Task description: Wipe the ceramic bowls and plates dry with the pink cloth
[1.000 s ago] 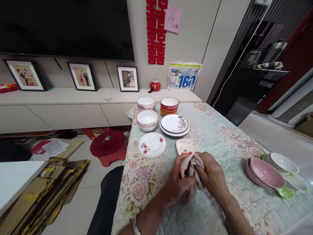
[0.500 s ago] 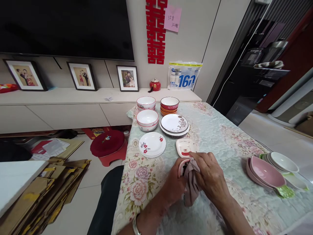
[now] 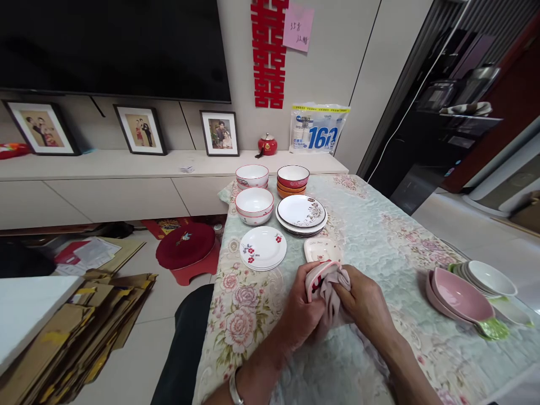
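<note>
A small pink-rimmed dish (image 3: 313, 278) is gripped at its left side by my left hand (image 3: 300, 309), thumb along the near edge. My right hand (image 3: 366, 301) is closed on a greyish-pink cloth (image 3: 332, 298), which is bunched against the dish's inner face. The cloth covers much of the dish, and its loose end hangs below. Just beyond my hands, a similar square dish with a bear print (image 3: 323, 249) lies on the table, partly covered by the held one. To its left is a short stack of white plates with red flowers (image 3: 263, 247).
Stacked bowls (image 3: 254, 203), red and orange bowls (image 3: 292, 181) and larger plates (image 3: 301, 212) stand farther back. At the right are pink leaf-handled bowls (image 3: 459, 295) and white bowls (image 3: 491, 278). A flowered cloth (image 3: 240, 332) covers the table; a red stool (image 3: 185, 247) stands left.
The held dish has tipped up, showing more of its inner face. My right hand has shifted slightly right and down, pressing the cloth into the dish.
</note>
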Motion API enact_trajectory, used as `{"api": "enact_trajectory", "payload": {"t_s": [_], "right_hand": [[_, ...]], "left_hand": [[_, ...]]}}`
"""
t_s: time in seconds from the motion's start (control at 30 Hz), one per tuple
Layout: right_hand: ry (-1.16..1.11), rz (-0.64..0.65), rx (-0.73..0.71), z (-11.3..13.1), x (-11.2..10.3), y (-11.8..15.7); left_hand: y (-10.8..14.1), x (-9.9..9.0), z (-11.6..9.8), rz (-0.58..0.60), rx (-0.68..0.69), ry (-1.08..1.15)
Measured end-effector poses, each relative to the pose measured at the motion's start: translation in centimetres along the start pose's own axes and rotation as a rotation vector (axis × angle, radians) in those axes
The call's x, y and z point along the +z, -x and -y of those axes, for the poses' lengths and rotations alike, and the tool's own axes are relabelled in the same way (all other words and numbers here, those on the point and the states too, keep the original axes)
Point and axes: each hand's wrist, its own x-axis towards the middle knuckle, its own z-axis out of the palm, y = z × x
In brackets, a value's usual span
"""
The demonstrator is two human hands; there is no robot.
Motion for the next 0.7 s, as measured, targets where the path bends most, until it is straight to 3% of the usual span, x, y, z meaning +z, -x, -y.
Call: {"api": "enact_trajectory", "payload": {"t_s": [0.17, 0.3, 0.4, 0.47, 0.57, 0.7], "right_hand": [[0.286, -0.157, -0.31, -0.2, -0.5, 0.5], [0.303, -0.217, -0.509, 0.7, -1.1, 0.8], [0.266, -0.221, -0.566, 1.0, -1.0, 0.8], [0.212, -0.244, -0.521, 0.7, -0.7, 0.6], [0.071, -0.238, -0.341, -0.1, -0.3, 0.4], [-0.072, -0.059, -0.004, -0.1, -0.4, 0.2]], "left_hand": [[0.2, -0.2, 0.3, 0.122, -0.108, 0.02], [0.0, -0.4, 0.5, 0.19, -0.093, 0.043], [-0.1, -0.6, 0.6, 0.176, -0.051, -0.017], [-0.2, -0.7, 0.8, 0.156, 0.019, -0.053], [-0.2, -0.8, 1.3, 0.121, 0.109, -0.057], [-0.2, -0.6, 1.6, 0.079, 0.136, -0.034]]}}
